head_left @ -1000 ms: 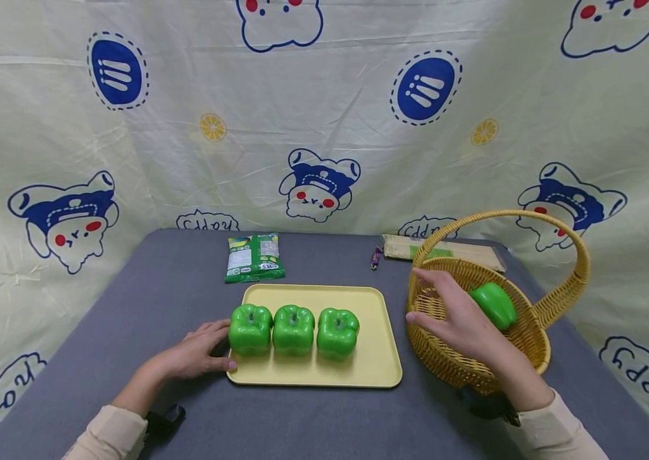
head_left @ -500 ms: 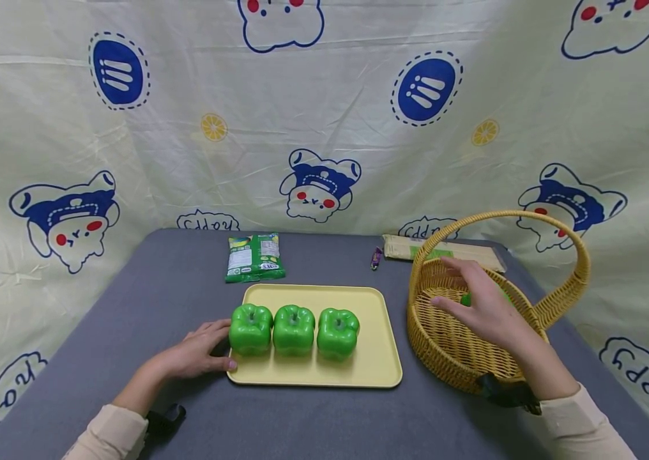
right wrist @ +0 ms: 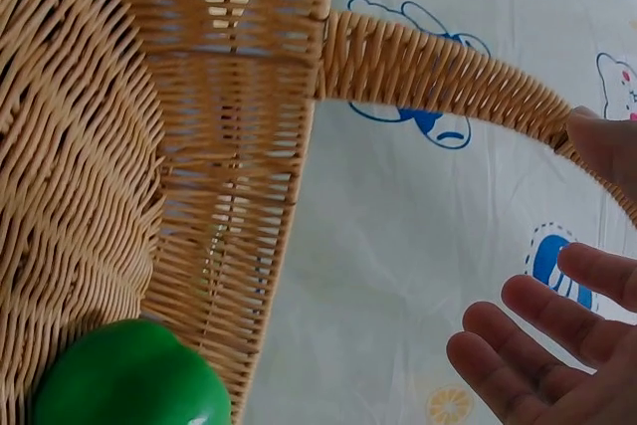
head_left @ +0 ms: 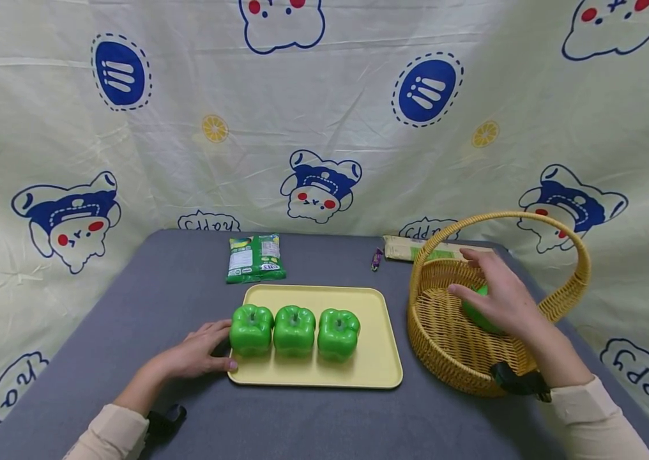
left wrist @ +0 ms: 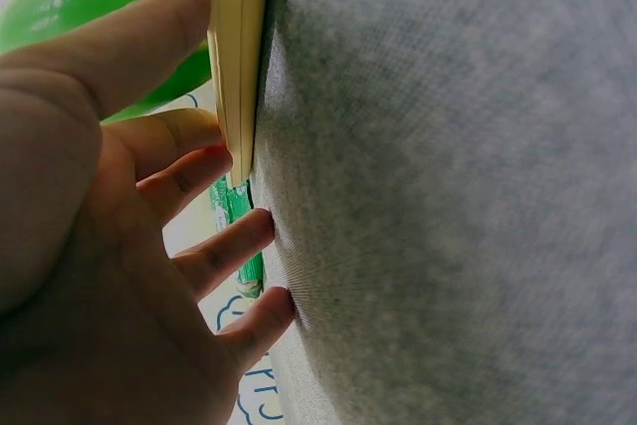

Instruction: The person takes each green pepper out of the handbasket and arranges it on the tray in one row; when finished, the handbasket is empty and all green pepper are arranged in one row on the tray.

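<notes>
Three green bell peppers stand in a row on a pale yellow tray. At the tray's left edge is my left hand. Its thumb and first fingers touch the rim in the left wrist view, while the outer fingertips reach the grey tablecloth. My right hand hovers over the wicker basket, fingers spread and holding nothing. Below it in the basket lies another green bell pepper, partly covered by the hand; the right wrist view shows this pepper against the woven wall.
The basket's tall arched handle rises around the right hand. Behind the tray lie a green snack bag and a small purple wrapped candy. A flat beige package is partly behind the basket. A printed curtain hangs at the back.
My right hand has moved rightward across the basket, coming in front of the bell pepper there, whose visible part now lies slightly farther left. The left hand, tray and three bell peppers have stayed put.
</notes>
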